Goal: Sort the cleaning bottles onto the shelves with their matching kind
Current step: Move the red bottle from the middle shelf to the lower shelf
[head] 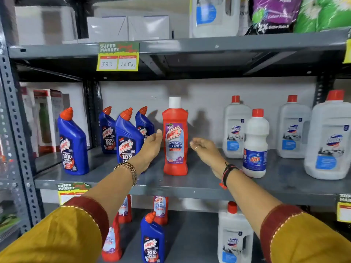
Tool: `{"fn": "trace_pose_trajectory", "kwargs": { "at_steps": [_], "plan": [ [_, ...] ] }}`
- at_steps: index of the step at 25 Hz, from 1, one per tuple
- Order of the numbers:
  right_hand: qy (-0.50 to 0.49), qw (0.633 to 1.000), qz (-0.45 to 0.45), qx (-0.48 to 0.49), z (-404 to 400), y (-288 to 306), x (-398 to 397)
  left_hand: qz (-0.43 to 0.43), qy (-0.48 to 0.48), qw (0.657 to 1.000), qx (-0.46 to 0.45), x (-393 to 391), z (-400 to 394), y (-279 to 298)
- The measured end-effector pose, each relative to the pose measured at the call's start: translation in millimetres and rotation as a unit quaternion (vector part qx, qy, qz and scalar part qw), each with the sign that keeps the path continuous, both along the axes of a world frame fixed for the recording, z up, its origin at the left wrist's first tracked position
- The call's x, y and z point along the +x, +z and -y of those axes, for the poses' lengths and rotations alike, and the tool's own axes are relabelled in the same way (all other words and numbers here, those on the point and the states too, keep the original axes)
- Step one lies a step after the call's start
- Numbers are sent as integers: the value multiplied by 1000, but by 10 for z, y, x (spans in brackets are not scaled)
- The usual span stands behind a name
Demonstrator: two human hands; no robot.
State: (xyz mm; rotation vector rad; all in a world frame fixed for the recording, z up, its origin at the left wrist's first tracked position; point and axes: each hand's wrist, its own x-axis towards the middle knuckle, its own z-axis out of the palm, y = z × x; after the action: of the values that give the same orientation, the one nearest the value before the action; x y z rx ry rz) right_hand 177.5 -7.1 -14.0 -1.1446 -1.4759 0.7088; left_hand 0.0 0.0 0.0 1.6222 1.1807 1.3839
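From the head view, both arms reach over the front edge of the middle shelf [190,188], a grey metal board. The red Harpic bathroom cleaner bottle [175,143] stands upright near the middle of that shelf, set back a little from the front lip, with bare shelf on either side of it. The left hand [152,147] is loose and uncurled just to the bottle's left, thumb tip close to the bottle's side; whether it touches cannot be told. It grasps nothing. The right hand [204,150] is likewise slack and empty, fingers relaxed, a clear gap between it and the bottle.

To the left, four blue Harpic bottles [129,135] cluster toward the shelf's left end, the nearest just behind the left wrist. To the right stands the white Rin bottle [255,145], close to the right forearm, and behind and beyond it three white Domex jugs [293,128] run to the right edge of view. The widest free stretch lies between the red bottle and the first jug.

On the lower shelf [190,234], red bottles [160,207], a blue bottle [152,242] and a Domex jug [234,242] stand, partly hidden by the arms.
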Motion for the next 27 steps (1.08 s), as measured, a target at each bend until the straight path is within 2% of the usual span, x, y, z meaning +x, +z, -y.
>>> {"fn": "trace_pose_trajectory", "kwargs": {
  "at_steps": [7,10,13,19,22,27],
  "plan": [
    [79,994,-78,-19,-119,-52,-178,-5,-32,999,6,11,-230,-42],
    [53,995,-89,1,-35,-65,-205,7,-12,1000,12,40,-183,-58],
    [23,995,-93,21,143,-74,-142,17,-12,999,31,90,57,-71],
    [47,994,-97,29,805,-176,140,61,-10,995,76,260,818,-219],
    [64,994,-87,-11,1171,-412,352,78,-22,994,70,377,1169,-535],
    [137,986,-69,-67,1465,-1251,595,75,14,996,52,553,1457,-1548]
  ]
}}
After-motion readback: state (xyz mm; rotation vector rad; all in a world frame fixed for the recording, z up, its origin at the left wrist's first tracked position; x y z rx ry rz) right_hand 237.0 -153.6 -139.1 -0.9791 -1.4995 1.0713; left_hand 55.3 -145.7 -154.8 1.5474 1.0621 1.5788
